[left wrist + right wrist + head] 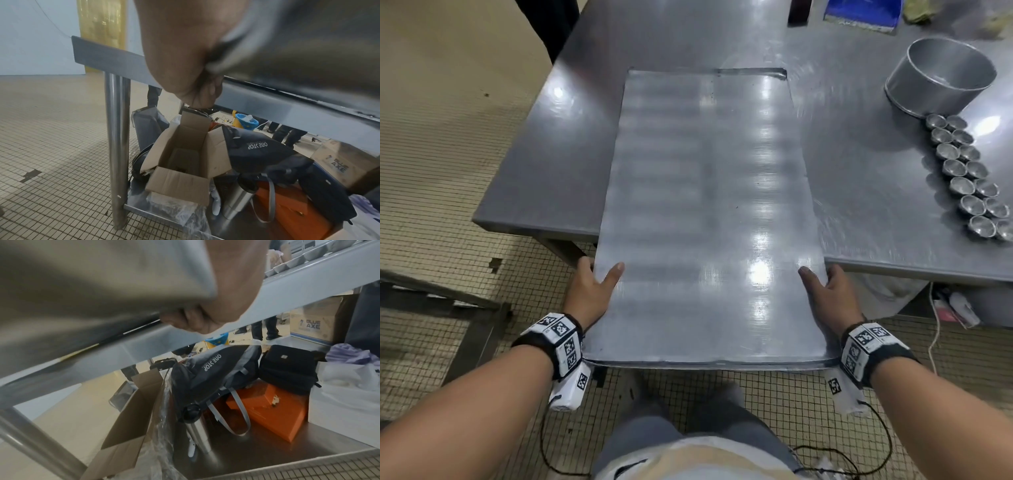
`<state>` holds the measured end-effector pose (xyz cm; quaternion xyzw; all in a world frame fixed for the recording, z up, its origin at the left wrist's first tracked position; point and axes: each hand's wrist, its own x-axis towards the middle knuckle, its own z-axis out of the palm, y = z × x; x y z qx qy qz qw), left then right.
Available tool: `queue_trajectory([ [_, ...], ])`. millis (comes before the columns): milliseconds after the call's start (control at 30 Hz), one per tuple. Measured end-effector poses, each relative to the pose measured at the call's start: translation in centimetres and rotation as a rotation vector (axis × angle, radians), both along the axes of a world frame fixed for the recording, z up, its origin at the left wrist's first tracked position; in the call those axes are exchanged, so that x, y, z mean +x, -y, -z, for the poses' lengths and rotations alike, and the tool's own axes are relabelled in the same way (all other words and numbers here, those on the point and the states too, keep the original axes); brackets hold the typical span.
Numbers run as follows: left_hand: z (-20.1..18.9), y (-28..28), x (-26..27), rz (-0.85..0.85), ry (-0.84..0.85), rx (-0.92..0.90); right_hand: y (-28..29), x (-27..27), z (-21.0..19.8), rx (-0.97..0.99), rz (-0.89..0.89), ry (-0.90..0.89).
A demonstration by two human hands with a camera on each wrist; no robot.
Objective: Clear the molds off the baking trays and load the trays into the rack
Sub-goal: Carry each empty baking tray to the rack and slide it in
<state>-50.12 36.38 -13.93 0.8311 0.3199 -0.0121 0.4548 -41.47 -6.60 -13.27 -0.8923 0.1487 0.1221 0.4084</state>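
Steel everywhere in the head view: flat grey rectangular metal baking tray [709, 212] lying lengthwise on the stainless steel table [544, 164], near end jutting past the table's front edge over the tiled floor [441, 178]. Left hand [590, 291] clamped on the tray's left edge, thumb laid on top, fingers under. Right hand [828, 294] clamped likewise on the right edge. Tray surface bare; small round silver molds [967, 174] lined in two rows well apart on the table's right side, just beside a round aluminium cake pan [941, 80]. No rack in sight.

From the left wrist: fingers [205, 91] curled beneath the dark tray underside, table leg [117, 146] and an open cardboard box [180, 162] on the lower shelf beyond.

From the right wrist: fingers [185, 319] curled under the tray rim, a dark bag [211, 369] and orange box [273, 410] below.

Judged as the carrying step: molds off, tray gripped for lifting. Next move calls for drawing the tray clear of the table, keeping it level, then turning toward the rack, wherever that stands.
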Motion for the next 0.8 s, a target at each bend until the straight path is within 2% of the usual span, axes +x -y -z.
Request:
queue_trajectory([
  [233,-2.7,1.2,0.5,-0.026,0.034,0.024,1.7,1.5,-1.5,-0.009,-0.016,0.005],
  [467,-5.9,2.2,1.0,-0.080,0.117,0.044,1.7,2.9,-5.2,0.014,-0.037,0.065],
  [800,-10.8,-1.8,2.8,-0.117,0.252,0.124,-3.1,7.4,-9.4,0.085,-0.021,0.242],
])
